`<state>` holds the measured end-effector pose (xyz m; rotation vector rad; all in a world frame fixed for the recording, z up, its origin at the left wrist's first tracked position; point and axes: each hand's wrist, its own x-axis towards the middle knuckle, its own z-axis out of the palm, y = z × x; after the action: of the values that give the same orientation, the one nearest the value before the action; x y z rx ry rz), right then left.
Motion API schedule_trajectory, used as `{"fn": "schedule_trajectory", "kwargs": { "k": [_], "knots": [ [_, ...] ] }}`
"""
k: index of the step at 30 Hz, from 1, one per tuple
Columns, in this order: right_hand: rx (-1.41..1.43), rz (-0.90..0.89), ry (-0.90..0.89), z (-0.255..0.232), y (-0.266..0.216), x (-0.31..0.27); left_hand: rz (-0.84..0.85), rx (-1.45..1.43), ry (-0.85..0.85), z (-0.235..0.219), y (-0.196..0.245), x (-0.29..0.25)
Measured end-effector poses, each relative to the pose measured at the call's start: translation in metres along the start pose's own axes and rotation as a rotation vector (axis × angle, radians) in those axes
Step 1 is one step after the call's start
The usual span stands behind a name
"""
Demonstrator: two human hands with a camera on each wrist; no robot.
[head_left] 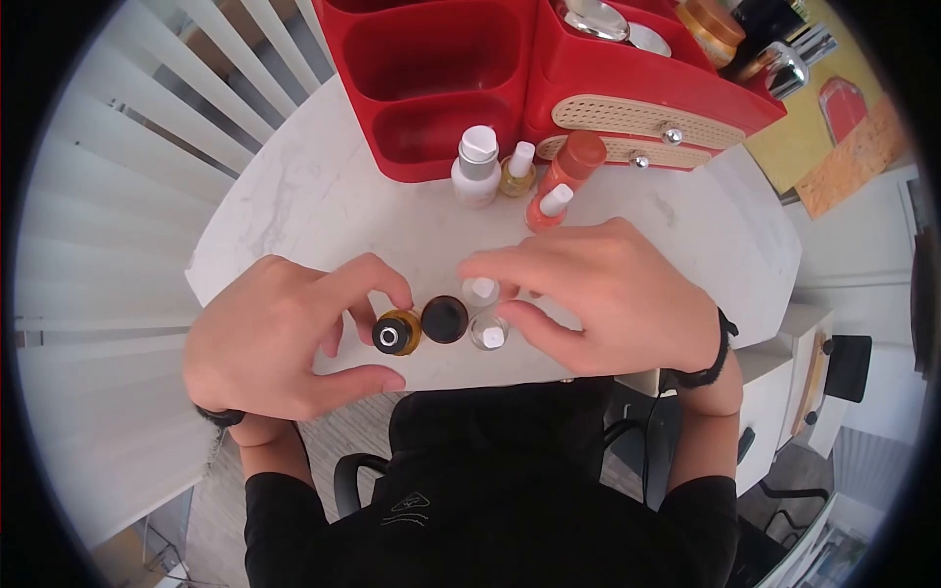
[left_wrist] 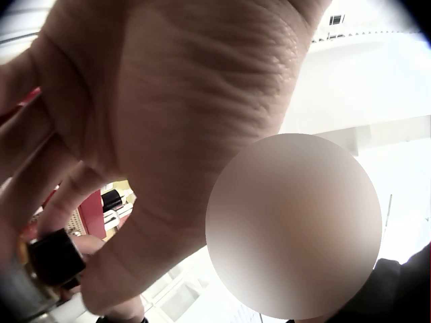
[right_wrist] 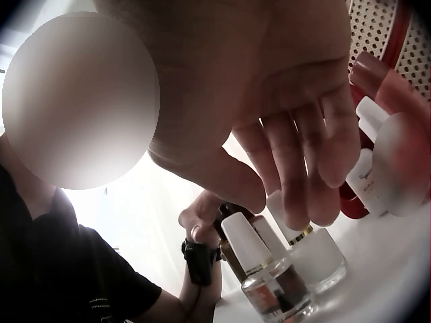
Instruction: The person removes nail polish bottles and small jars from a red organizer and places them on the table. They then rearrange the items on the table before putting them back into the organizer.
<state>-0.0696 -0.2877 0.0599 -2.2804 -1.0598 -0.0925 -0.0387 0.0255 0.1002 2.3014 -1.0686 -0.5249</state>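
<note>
Near the table's front edge, an amber bottle with a black cap [head_left: 396, 334], a dark-capped bottle [head_left: 444, 319] and two clear bottles with white caps [head_left: 483, 290] [head_left: 489, 333] stand close together. My left hand [head_left: 270, 333] arches around the amber bottle's left side, fingers bent and thumb apart; contact is unclear. My right hand [head_left: 613, 299] spreads over the right side of the clear bottles, thumb beside the nearer one. In the right wrist view, the fingers of the right hand [right_wrist: 289, 114] hang relaxed above the clear bottles [right_wrist: 273, 289], holding nothing visible.
Behind stand a white bottle [head_left: 475, 176], a small yellowish bottle [head_left: 519, 171], a coral bottle with a white cap [head_left: 549, 208] and a taller reddish bottle [head_left: 576, 162]. A red organizer [head_left: 431, 98] with drawers occupies the table's back. White blinds [head_left: 108, 225] hang at the left.
</note>
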Motion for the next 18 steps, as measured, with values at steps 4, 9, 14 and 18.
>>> {"fn": "schedule_trajectory", "kwargs": {
  "k": [4,9,14,18],
  "knots": [
    [-0.034,0.125,0.123,-0.014,0.005,-0.007,-0.052,-0.071,0.036,-0.014,0.002,0.002],
    [-0.212,0.229,0.204,-0.018,0.017,-0.007,-0.023,-0.028,0.338,-0.005,-0.008,0.048],
    [-0.241,0.295,0.137,-0.009,0.022,-0.007,0.047,0.025,0.38,0.011,-0.025,0.088],
    [-0.27,0.274,0.134,-0.01,0.022,-0.006,0.06,-0.017,0.394,0.021,-0.033,0.1]
  ]
}}
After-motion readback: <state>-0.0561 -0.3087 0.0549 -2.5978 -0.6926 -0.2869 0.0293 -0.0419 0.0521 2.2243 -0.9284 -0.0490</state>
